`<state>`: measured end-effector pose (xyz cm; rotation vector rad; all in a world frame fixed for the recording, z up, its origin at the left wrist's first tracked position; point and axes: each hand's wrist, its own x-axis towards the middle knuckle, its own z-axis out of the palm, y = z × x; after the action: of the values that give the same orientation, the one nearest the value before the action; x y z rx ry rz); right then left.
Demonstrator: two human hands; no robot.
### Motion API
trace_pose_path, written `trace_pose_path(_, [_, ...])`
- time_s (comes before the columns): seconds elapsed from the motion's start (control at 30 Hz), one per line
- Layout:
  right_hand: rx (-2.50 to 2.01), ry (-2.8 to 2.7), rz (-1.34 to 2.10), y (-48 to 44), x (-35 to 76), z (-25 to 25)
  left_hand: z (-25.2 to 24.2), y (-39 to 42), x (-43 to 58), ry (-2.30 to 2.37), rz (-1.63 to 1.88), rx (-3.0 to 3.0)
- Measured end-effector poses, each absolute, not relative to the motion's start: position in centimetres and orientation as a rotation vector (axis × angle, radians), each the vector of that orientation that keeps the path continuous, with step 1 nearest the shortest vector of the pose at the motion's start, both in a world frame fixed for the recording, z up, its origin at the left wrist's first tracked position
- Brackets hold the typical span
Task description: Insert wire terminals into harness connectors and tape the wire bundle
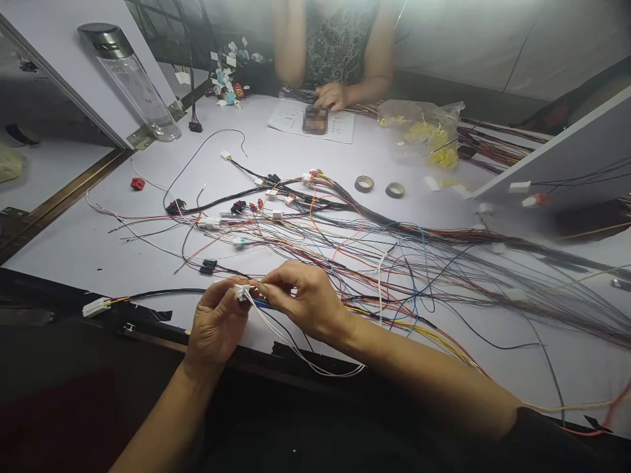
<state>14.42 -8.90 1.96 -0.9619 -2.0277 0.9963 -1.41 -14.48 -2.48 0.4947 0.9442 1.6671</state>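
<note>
Near the front edge of the table, my left hand (217, 322) pinches a small white connector (242, 292) between thumb and fingers. Two white wires (269, 326) run out of it and loop down past the table edge. My right hand (305, 295) is closed at the connector's right side, thumb and forefinger pressed together on what looks like a thin wire end; the fingers hide most of it. Beyond both hands spreads a wiring harness (296, 230) of many thin coloured wires. A larger white connector (97, 307) on a black sleeved cable lies to the left.
A glass bottle (138, 85) leans at the back left. Two tape rolls (364, 184) and a bag of yellow parts (428, 131) lie at the back right. Across the table, another person's hand (331, 96) rests by a paper sheet (283, 118). A red connector (137, 184) sits left.
</note>
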Motion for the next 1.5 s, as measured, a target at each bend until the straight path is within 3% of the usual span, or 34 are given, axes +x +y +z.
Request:
trace_pose_path(0.27, [-0.487, -2.375, 0.315, -7.6, 15.6, 1.4, -2.3, -14.4, -1.4, 0.990, 1.636, 0.417])
trace_pose_path(0.47, [-0.343, -2.413, 0.085, -6.5, 15.7, 1.2, -2.3, -14.4, -1.3, 0.992, 1.626, 0.375])
trace_pose_path(1.0, [-0.882, -2.129, 1.076, -8.3, 14.9, 1.9, -2.4, -14.3, -1.3, 0.968, 1.667, 0.447])
trace_pose_path(1.5, [-0.990, -2.192, 0.890, -9.1, 14.7, 2.2, -2.4, -14.4, -1.0, 1.085, 1.666, 0.522])
